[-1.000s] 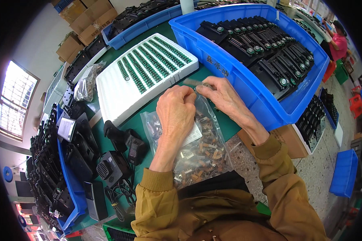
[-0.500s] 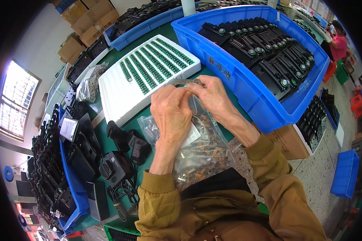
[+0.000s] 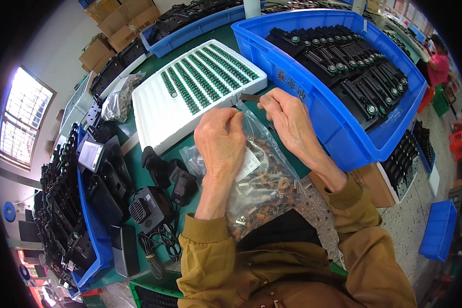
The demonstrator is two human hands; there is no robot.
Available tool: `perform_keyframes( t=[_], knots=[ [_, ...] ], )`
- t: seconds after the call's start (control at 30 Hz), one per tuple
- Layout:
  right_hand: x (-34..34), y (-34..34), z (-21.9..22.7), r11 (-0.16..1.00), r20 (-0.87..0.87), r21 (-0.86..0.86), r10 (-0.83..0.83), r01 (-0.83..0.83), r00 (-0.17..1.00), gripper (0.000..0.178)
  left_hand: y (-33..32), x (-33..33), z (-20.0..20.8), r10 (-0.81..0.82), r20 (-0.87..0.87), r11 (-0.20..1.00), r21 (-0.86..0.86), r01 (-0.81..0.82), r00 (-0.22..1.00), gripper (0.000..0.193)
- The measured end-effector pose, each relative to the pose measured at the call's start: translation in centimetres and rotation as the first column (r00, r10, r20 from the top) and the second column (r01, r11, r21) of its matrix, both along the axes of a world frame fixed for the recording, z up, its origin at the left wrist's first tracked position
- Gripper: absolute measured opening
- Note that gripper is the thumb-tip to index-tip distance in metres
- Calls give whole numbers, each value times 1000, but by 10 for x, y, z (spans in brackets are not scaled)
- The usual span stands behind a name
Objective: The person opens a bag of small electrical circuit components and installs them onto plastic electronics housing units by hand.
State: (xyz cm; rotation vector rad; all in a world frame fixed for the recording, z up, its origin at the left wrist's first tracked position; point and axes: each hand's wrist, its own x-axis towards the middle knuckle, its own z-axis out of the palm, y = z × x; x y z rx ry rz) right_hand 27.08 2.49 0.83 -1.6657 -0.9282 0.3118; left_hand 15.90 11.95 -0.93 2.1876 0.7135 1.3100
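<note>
Bag (image 3: pixel 256 192) of small parts (image 3: pixel 286 187) lay between forearms, at the table's (image 3: pixel 179 147) near edge. Left hand (image 3: pixel 220 137): fingers pressed together at its top, presumably steadying it. Right hand (image 3: pixel 291 117) pinched a flat strip (image 3: pixel 250 97), likely for control.

Blue bin (image 3: pixel 321 131) right, black assemblies (image 3: pixel 362 104) inside, cardboard boxes (image 3: pixel 124 25) upper left, gridded window (image 3: pixel 26 110) far left, black vented box (image 3: pixel 151 209).
</note>
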Motion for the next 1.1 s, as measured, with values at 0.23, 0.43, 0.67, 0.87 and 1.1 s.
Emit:
perform_keyframes(
  t=[0.23,0.43,0.67,0.87,1.1],
  knots=[
    [-8,-14,5,994,310,-112,40,-5,950,20,-2,1,-1,35,-62,998,61,-31,997,5],
    [-12,-11,7,939,490,-343,157,24,857,17,-4,0,0,41,-83,995,96,-33,996,6],
    [2,3,21,924,638,-377,312,-68,704,19,-1,2,-4,22,-24,991,133,-19,999,2],
    [-7,23,43,840,609,-543,398,-4,686,14,-2,5,-1,20,-11,989,144,-18,1000,2],
    [-10,-7,40,845,654,-533,375,48,658,13,-2,3,-6,54,-33,988,146,-48,998,3]
  ],
)
